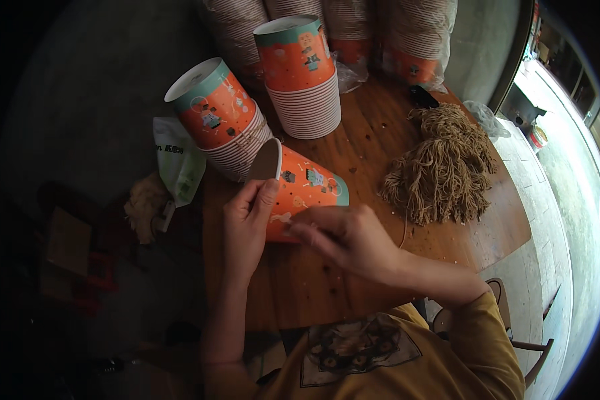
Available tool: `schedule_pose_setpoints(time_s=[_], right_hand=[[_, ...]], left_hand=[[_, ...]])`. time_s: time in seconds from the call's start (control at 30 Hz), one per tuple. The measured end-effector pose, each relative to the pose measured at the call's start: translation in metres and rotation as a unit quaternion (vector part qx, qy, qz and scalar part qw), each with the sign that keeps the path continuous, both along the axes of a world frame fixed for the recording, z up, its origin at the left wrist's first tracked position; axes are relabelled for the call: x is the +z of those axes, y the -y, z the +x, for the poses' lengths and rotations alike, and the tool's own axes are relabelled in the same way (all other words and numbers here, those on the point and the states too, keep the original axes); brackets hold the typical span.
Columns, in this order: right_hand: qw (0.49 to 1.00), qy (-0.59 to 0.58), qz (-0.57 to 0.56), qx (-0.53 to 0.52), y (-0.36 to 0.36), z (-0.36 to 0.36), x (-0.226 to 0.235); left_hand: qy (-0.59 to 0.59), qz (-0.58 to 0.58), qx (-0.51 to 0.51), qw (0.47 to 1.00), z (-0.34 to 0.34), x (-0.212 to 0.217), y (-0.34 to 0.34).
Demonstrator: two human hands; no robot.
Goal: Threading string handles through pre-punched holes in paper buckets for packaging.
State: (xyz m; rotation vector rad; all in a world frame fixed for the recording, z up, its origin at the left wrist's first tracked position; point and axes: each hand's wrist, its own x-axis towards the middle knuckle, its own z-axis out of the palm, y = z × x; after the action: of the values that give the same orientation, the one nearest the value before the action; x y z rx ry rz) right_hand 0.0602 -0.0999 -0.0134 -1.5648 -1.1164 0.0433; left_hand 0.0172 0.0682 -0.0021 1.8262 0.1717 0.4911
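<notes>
Pinched between the thumb and fingers of the left hand point(248, 217), the rim of an orange paper bucket point(307, 179) is held at the near side of its mouth. The bucket lies tipped over above the wooden table point(300, 293), near the middle of the view, with its open mouth toward the upper left and its teal-banded base toward the right; small cartoon figures are printed on its wall. At the bucket's near side, the right hand point(343, 237) has its fingers curled in, thumb and forefinger close together by the orange wall; whether they clasp anything is too unclear to tell. Just behind the bucket, a leaning stack of nested paper buckets point(215, 110) stands base up, with strands of brown twine point(252, 137) by its lower rims. Beside it, farther back, a second nested stack point(300, 73) stands more upright, also base up. Along the far edge are plastic-wrapped stacks point(417, 40). To the right, well apart from the bucket, a thick bundle of brown twine point(447, 167) lies on the table, one loose strand trailing toward the right wrist. Near its top sit a small black object point(423, 97) and a crumpled clear plastic bag point(485, 120).
</notes>
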Motion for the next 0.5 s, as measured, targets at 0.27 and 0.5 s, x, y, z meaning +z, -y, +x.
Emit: schedule_pose_setpoints(time_s=[0.27,0.5], right_hand=[[0.991,0.042,-0.038,-0.118,0.000,0.021,-0.007],[0.980,-0.197,-0.004,-0.030,-0.005,0.029,-0.017]], left_hand=[[0.002,-0.023,-0.050,0.998,-0.004,-0.002,0.006],[-0.002,-0.020,-0.063,0.998,-0.004,-0.005,0.010]])
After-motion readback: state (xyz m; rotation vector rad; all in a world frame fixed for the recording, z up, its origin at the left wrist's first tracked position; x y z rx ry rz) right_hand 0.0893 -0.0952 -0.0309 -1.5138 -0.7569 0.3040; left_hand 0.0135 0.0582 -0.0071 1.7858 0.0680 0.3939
